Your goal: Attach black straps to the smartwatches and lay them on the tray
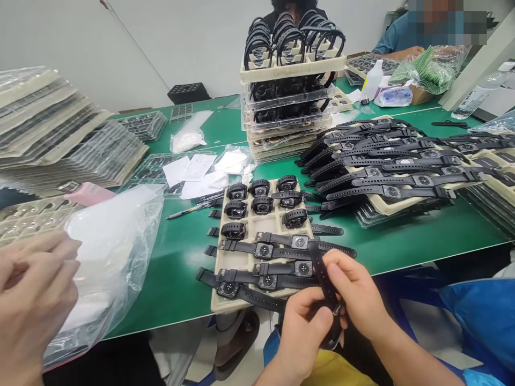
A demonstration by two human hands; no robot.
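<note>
A green tabletop (pixel 183 273) runs across a room with pale walls, carrying stacked trays at the far left, a tall stack of watch trays (pixel 292 72) at the back, and a heap of watches with straight straps (pixel 392 166) to the right. At the near edge sits a cream tray (pixel 263 225), partly filled with looped watches toward its far side and watches laid flat across its near side. White papers (pixel 191 169) and a pen (pixel 181 212) lie left of it. A co-worker's hand (pixel 38 300) is raised at the left edge, beside a clear plastic bag (pixel 116 241). The left hand (pixel 306 327) and right hand (pixel 354 287) meet just off the cream tray's near right corner, fingers curled inward. Between them is a black watch (pixel 332 335), its strap slanting up toward the tray; the left grip pinches its lower part, the right grip is pressed closed on the strap.
</note>
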